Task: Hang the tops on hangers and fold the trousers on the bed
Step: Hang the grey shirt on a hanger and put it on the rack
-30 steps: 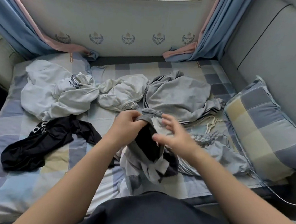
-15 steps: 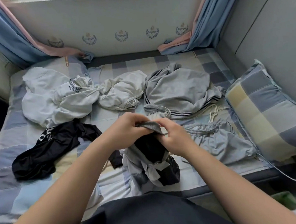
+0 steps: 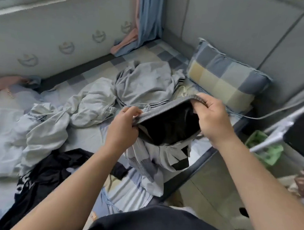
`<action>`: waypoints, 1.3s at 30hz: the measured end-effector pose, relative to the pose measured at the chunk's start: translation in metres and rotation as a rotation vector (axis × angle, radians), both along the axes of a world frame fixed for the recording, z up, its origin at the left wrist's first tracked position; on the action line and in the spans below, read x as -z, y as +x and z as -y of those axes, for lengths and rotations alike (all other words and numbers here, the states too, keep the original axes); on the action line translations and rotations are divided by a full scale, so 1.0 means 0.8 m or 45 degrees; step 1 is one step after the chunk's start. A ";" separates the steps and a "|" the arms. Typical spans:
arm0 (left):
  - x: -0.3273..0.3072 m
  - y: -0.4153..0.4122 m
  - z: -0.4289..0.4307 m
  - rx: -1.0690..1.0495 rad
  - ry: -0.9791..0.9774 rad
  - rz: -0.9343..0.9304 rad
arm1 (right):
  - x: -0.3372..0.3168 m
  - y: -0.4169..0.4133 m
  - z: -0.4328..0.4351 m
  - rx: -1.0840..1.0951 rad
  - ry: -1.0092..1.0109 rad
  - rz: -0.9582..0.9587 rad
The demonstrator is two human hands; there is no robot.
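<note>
Garments lie scattered over a checked bed (image 3: pixel 82 139), listed from the left of the frame. White top (image 3: pixel 39 133), crumpled, bearing a small printed mark too blurred to read. Below it, at lower left, black garment (image 3: pixel 48 177) with white lettering, partly covered by the left forearm. At centre, pale top (image 3: pixel 92 105) and, behind it, grey striped garment (image 3: pixel 147 82), both bunched and touching.

Left hand (image 3: pixel 124 128): fingers clenched on the ribbed waistband of the trousers (image 3: pixel 166 129). Right hand (image 3: pixel 212 118): fingers grasping the same band further right. The trousers, grey with a dark inside, are held up over the near edge of the bed, their legs hanging crumpled onto the sheet.

Right of the hands: checked pillow (image 3: pixel 225 79) against a padded headboard (image 3: pixel 239 30), blue curtain (image 3: pixel 149 16) at upper centre, white cable (image 3: pixel 285 109) running to the right edge, and green basket (image 3: pixel 266 153) on the floor, partly crossed by a white bar (image 3: pixel 280 127). Objects at the far right edge are cut off and blurred.

Against the frame half a second earlier, the hands stand further apart, the waistband is drawn open, and the view has swung right, bringing the floor into frame.
</note>
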State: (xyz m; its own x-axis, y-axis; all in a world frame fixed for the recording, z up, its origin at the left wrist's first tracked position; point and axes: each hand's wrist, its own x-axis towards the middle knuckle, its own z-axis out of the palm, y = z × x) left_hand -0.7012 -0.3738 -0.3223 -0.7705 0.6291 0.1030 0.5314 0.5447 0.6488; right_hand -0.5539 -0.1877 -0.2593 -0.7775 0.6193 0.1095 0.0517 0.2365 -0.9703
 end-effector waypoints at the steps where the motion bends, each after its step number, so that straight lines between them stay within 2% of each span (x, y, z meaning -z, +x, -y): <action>1: -0.003 -0.001 0.001 0.053 0.010 -0.029 | -0.004 0.013 0.009 0.076 -0.030 -0.016; 6: -0.024 0.022 -0.029 0.269 0.097 -0.140 | -0.054 0.088 0.042 0.537 -0.218 -0.183; 11: -0.077 0.092 -0.096 0.593 0.313 -0.184 | -0.126 0.189 0.050 0.879 -0.118 -0.284; 14: -0.126 0.147 -0.136 0.723 0.482 -0.155 | -0.161 0.261 0.050 1.044 0.047 -0.228; 19: -0.207 0.256 -0.193 0.943 0.638 0.070 | -0.225 0.384 0.064 1.343 0.276 -0.125; 23: -0.262 0.374 -0.235 1.322 0.636 0.293 | -0.281 0.490 0.090 1.553 0.474 -0.036; 29: -0.352 0.568 -0.267 1.943 0.585 0.604 | -0.365 0.662 0.143 1.691 0.739 0.425; 31: -0.388 0.632 -0.281 2.135 0.518 0.530 | -0.396 0.721 0.153 1.847 0.861 0.499; 34: -0.448 0.736 -0.298 2.323 0.543 0.242 | -0.446 0.807 0.156 2.087 1.106 0.562; 39: -0.536 0.894 -0.338 2.456 0.652 -0.055 | -0.543 0.920 0.150 2.318 1.432 0.686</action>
State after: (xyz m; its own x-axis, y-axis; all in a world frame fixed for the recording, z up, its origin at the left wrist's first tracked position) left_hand 0.0141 -0.1036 0.1063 0.7707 0.3859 0.5071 0.0992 -0.8587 0.5027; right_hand 0.1822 -0.3077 0.1748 0.3334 0.3514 0.8748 0.9415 -0.0765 -0.3281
